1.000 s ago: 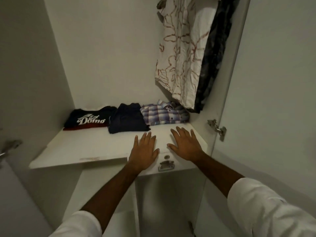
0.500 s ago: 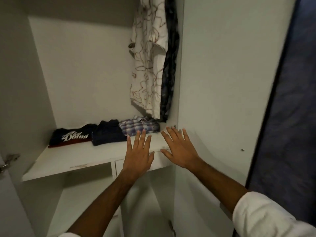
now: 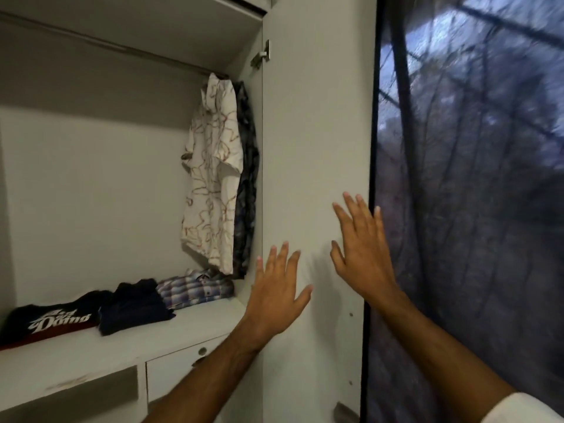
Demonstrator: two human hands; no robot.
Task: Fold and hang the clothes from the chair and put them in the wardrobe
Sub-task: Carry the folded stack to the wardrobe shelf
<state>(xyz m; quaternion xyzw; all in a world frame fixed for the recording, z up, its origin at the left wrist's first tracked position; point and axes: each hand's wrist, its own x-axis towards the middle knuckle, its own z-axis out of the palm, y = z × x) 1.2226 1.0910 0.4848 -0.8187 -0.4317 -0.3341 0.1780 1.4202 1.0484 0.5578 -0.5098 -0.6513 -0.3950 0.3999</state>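
Both hands are seen spread and holding nothing: the left hand (image 3: 276, 288) is raised with fingers apart in front of the inner edge of the wardrobe door (image 3: 317, 148), and the right hand (image 3: 360, 251) is lifted a little higher near the outer edge of the same door; whether the palms touch the panel cannot be told. The clothes are already inside the wardrobe. A patterned white shirt (image 3: 213, 190) is hung from the rail (image 3: 100, 45) at the right end, and a dark garment (image 3: 247, 190) is hung just beside it, against the door side; their long axis is vertical, with the collars up and the hems pointing down toward the shelf (image 3: 122, 346). On the shelf three folded pieces are laid in a row: a black T-shirt (image 3: 52, 320) with white lettering at the left, a dark folded garment (image 3: 134, 306) in the middle, and a plaid shirt (image 3: 195, 286) at the right, under the hanging hems. The folded pieces are judged to be light, soft and limp, so they are best taken from below with flat hands to keep the fold. The hanging ones are better taken at the hanger, not at the cloth. The door is judged stiff and easy to swing, and it is best pushed near its free edge.
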